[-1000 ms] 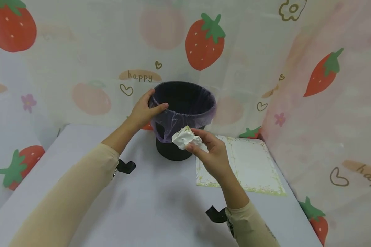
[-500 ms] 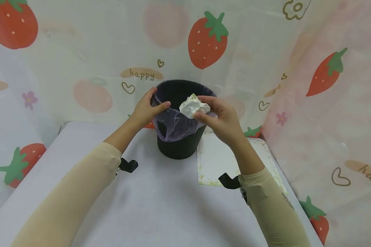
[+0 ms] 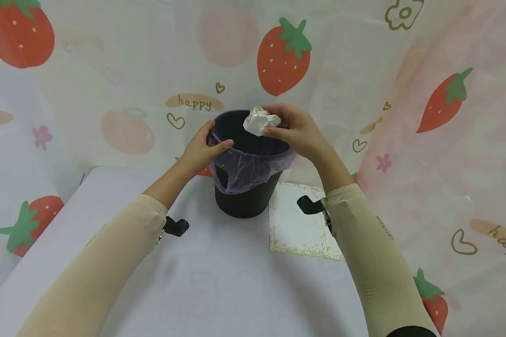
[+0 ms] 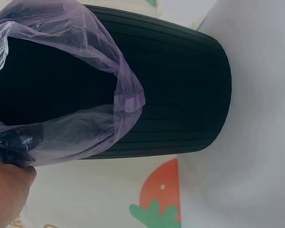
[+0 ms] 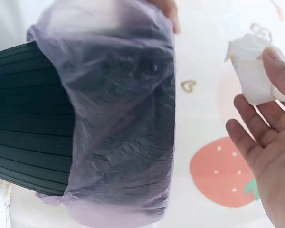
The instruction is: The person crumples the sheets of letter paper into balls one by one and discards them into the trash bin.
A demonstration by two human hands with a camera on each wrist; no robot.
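Note:
A black ribbed trash bin (image 3: 246, 203) stands on the table, lined with a thin purple plastic bag (image 3: 253, 172) folded down over its rim. My left hand (image 3: 199, 152) grips the rim on the left side, thumb over the near edge. In the left wrist view, part of that hand (image 4: 8, 192) shows against the bag (image 4: 128, 97). Over the bin's mouth, my right hand (image 3: 297, 130) pinches a crumpled white paper (image 3: 260, 121) between thumb and fingers. The right wrist view shows the crumpled paper (image 5: 252, 71) apart from the bagged rim. The bin's bottom inside is hidden.
A white sheet (image 3: 297, 222) with a yellow-green floral border lies flat to the right of the bin, partly behind the right forearm. A strawberry-print backdrop (image 3: 135, 61) rises behind the white table (image 3: 219, 276) and along its sides.
My right hand has lifted the crumpled paper from in front of the bin up to over its mouth. The left hand keeps its hold on the rim.

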